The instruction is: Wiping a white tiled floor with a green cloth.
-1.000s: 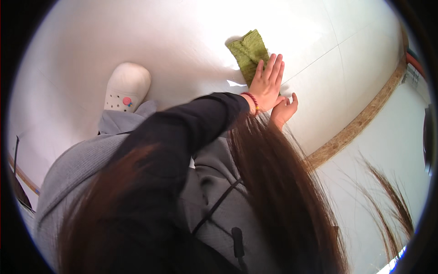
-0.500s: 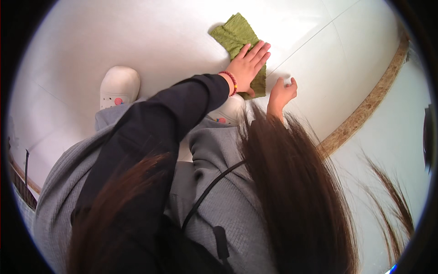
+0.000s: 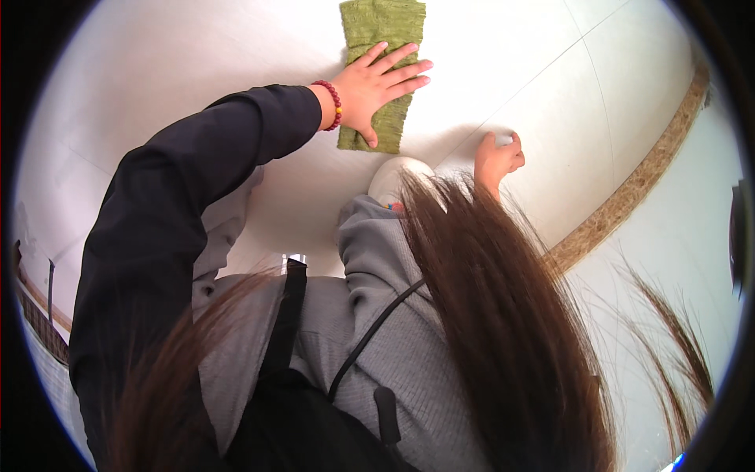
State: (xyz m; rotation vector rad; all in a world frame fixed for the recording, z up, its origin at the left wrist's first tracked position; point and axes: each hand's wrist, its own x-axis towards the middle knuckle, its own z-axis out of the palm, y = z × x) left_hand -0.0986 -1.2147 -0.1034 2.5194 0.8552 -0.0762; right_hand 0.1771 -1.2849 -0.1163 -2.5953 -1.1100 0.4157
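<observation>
My left hand (image 3: 370, 88) lies flat on a green cloth (image 3: 385, 23), fingers spread, pressing it against the pale floor. The cloth is spread out in a long strip with its far end near the top of the view. A dark red bead bracelet (image 3: 336, 106) circles my left wrist. Off to the right, apart from the cloth, my right hand (image 3: 499, 161) is closed with curled fingers. A small whitish patch shows between its thumb and forefinger; I cannot make out whether it is something held. Hanging hair covers the right forearm.
Pale tiled floor (image 3: 519, 47) spreads around, bordered on the right by a brown marbled strip (image 3: 629, 185). One white shoe (image 3: 397, 177) stands just below the cloth. A black cord (image 3: 370, 334) crosses my grey clothing, and long hair (image 3: 511, 315) hangs in front.
My left hand and the cloth have moved left and slightly away; the cloth lies flatter and its fingers are more spread. My right hand has curled further and shifted slightly right.
</observation>
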